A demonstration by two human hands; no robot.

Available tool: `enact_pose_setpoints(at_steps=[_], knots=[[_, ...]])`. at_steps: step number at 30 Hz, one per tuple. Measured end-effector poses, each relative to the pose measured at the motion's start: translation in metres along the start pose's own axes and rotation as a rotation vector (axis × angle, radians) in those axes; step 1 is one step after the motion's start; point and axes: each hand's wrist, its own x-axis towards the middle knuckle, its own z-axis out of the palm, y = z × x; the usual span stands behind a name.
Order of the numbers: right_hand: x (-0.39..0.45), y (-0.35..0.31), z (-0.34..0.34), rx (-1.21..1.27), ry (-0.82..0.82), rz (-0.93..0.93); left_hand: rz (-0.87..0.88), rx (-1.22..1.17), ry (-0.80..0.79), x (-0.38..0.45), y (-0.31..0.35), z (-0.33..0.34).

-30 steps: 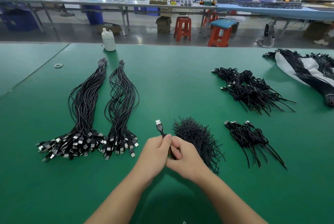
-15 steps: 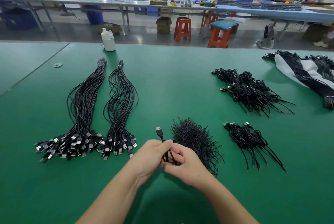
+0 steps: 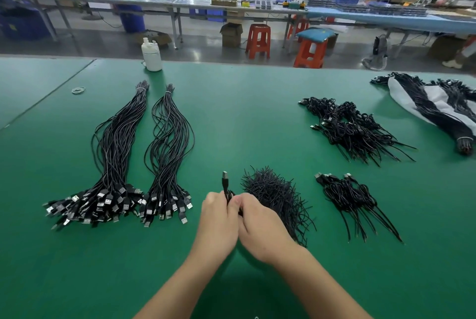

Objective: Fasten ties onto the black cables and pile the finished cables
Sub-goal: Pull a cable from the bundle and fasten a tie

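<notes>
Bright, even overhead light falls on the green table (image 3: 244, 117), leaving only soft, faint shadows beneath the forearms. The wide lens bends the table's far edge and the background benches (image 3: 154, 2), which look slightly soft and show some glare.

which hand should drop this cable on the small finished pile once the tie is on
Right hand: the small finished pile lies on its side, while the left hand would have to cross over.
</notes>
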Motion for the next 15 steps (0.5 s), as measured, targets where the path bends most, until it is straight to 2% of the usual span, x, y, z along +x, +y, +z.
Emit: enact_pose_setpoints(at_steps=[6, 9, 12, 15], knots=[[-0.002, -0.001, 0.0, -0.035, 0.053, 0.036, 0.053, 0.074, 0.078, 0.006, -0.006, -0.012], [-0.003, 0.0, -0.001, -0.068, 0.022, 0.033, 0.104, -0.003, -0.028, 0.015, -0.009, -0.022], [-0.002, 0.0, -0.001, -0.076, -0.011, 0.007, 0.248, 0.051, -0.072, 0.019, -0.01, -0.028], [0.0, 0.002, 0.001, -0.009, -0.055, 0.005, 0.281, 0.103, -0.104, 0.023, -0.011, -0.032]])
